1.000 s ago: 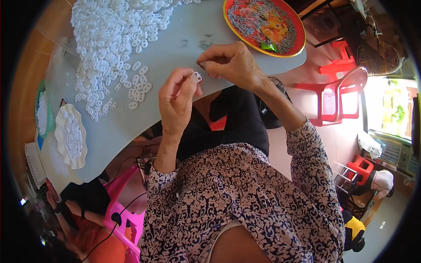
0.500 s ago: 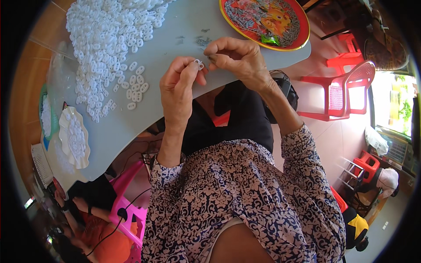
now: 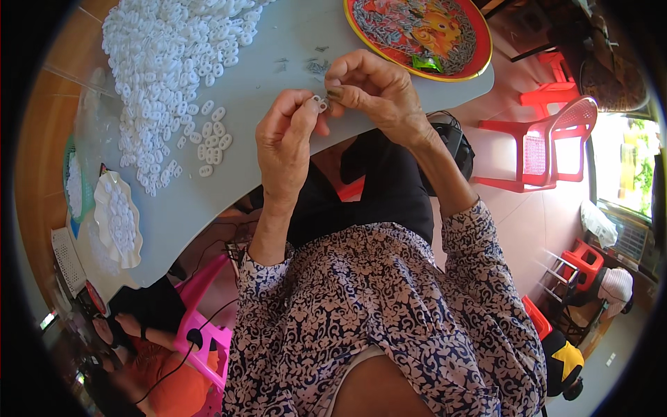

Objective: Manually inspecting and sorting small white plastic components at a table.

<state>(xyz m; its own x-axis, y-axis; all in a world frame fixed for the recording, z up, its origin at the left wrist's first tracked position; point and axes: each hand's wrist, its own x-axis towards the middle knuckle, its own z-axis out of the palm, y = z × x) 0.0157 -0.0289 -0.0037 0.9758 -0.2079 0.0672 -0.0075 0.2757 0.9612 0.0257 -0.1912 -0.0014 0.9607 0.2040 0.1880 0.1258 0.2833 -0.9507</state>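
My left hand pinches a small white oval plastic piece with two holes between thumb and fingertips. Right up against it, my right hand is closed in a pinch, and what its fingertips hold is too small to make out. Just beyond the hands, some small grey metal pins lie loose on the grey table. A big heap of the same white two-hole pieces covers the table's left part, with several strays at its near edge.
A red and yellow round tray holding many grey pins stands at the far right. At left are a scalloped cream dish with white pieces and a green basket. A person in orange sits lower left; a red chair stands right.
The white piece and my right fingertips have come closer and now meet. The view has shifted slightly; the heap and tray lie as before.
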